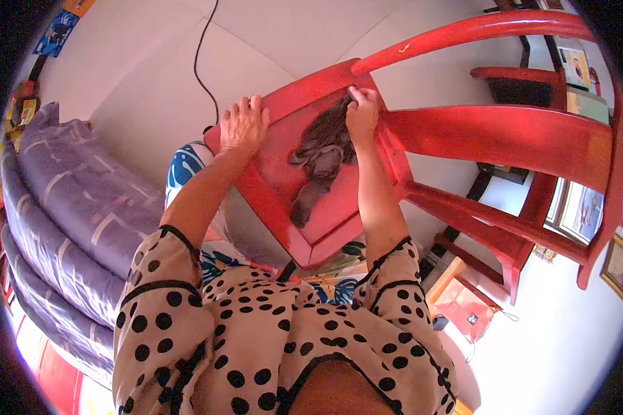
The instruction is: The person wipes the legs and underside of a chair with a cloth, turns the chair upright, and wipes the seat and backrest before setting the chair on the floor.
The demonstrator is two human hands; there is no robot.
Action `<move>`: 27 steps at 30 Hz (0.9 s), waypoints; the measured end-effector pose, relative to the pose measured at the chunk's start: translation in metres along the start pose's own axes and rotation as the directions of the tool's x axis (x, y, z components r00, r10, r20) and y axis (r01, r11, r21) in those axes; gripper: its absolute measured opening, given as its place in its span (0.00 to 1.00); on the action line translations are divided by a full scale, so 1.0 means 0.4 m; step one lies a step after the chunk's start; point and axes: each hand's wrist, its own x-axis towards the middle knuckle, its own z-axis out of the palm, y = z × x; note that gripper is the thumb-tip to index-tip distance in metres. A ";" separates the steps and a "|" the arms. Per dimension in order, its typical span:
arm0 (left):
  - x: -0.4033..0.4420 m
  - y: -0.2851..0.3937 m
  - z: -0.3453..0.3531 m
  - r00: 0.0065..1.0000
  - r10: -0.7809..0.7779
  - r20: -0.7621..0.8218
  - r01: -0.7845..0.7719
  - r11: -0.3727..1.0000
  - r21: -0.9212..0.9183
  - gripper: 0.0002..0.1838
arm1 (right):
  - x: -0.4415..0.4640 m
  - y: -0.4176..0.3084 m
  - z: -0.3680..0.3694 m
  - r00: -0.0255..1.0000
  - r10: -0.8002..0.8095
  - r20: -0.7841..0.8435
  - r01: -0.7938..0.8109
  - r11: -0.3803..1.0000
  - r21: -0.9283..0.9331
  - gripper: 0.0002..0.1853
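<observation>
A red wooden chair (278, 97) is tilted in front of me, its square seat facing up towards my chest. Over the near-left edge of that seat lies my left hand (244, 126), its fingers curled on the frame and gripping it. A dark grey, crumpled cloth (323, 155) spreads across the recessed seat panel. My right hand (362, 114) is closed on the upper end of this cloth, pressing it into the seat's corner near the backrest. Part of the cloth under the right fingers is hidden.
The chair's curved backrest (498, 135) reaches out to the right. At left stands a sofa with a purple patterned cover (90, 187). A black cable (197, 62) runs over the pale tiled floor (138, 83). A red bag (464, 308) is at lower right.
</observation>
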 end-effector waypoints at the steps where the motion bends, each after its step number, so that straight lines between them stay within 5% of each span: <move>1: 0.000 -0.003 0.000 1.000 0.003 0.004 -0.003 1.000 -0.002 0.16 | 0.001 0.010 -0.004 0.999 -0.042 0.035 0.041 0.999 0.028 0.20; 4: -0.005 -0.006 0.004 1.000 0.008 0.005 -0.008 1.000 0.008 0.16 | -0.003 0.004 -0.030 0.979 -0.164 0.120 0.148 0.981 0.127 0.18; 7: -0.004 -0.009 0.016 1.000 0.019 -0.016 -0.019 0.999 0.027 0.16 | -0.029 -0.006 -0.017 0.985 -0.124 0.117 0.096 0.970 0.223 0.17; 10: -0.002 -0.009 0.012 1.000 0.027 -0.016 -0.026 0.999 0.042 0.16 | -0.061 0.009 -0.025 0.999 0.038 0.023 -0.043 0.954 0.298 0.17; 13: -0.002 -0.006 0.001 0.999 0.036 -0.018 -0.036 0.999 0.041 0.16 | -0.075 0.028 -0.043 0.926 0.375 0.043 -0.335 0.763 0.553 0.14; 17: -0.002 -0.009 0.012 0.999 0.033 -0.016 -0.032 0.998 0.051 0.16 | -0.033 0.030 -0.044 0.887 0.460 -0.042 -0.257 0.567 0.783 0.10; 21: -0.002 -0.009 0.012 1.000 0.012 0.008 -0.012 0.999 0.035 0.16 | 0.032 -0.009 -0.042 0.987 0.091 -0.135 -0.055 0.967 0.248 0.11; 27: -0.001 -0.009 0.001 1.000 0.028 0.005 -0.028 0.999 0.032 0.15 | -0.009 -0.016 -0.013 0.988 -0.140 -0.059 0.111 0.932 -0.344 0.15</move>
